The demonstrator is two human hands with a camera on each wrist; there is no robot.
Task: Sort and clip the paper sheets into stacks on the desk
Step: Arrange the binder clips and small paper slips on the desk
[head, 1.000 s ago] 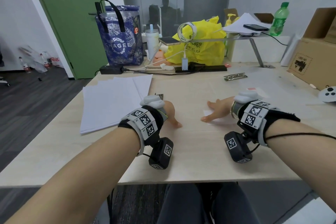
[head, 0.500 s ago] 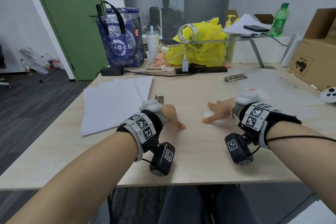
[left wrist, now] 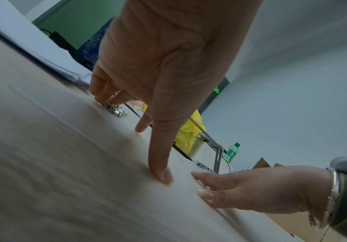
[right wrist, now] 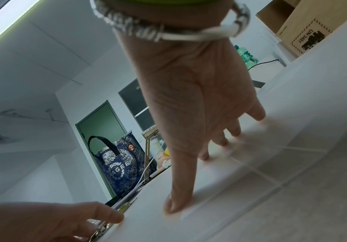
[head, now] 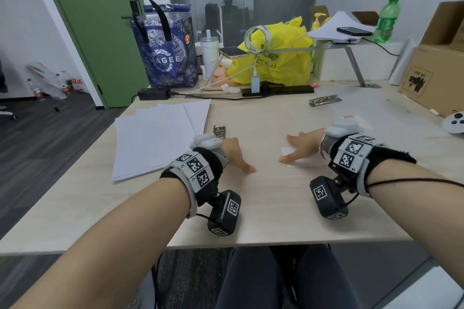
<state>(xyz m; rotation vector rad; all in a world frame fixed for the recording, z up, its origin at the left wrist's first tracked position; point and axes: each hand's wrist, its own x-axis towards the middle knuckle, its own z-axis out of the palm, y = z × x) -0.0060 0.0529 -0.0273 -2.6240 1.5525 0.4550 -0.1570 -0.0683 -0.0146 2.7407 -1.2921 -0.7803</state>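
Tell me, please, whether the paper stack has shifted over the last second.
No. The paper stack lies as before, its right edge just left of the small metal clip.

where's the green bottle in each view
Head: green bottle far upper right, on the raised shelf.
Left wrist: right of centre, small, behind the left hand.
Right wrist: upper right, partly hidden by the right hand.
Shared landmark: yellow bag.

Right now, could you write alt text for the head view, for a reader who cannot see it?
Two hands, left hand and right hand, rest flat on a wooden desk, fingers spread. A stack of white paper sheets lies left of them, with a metal clip beside it.
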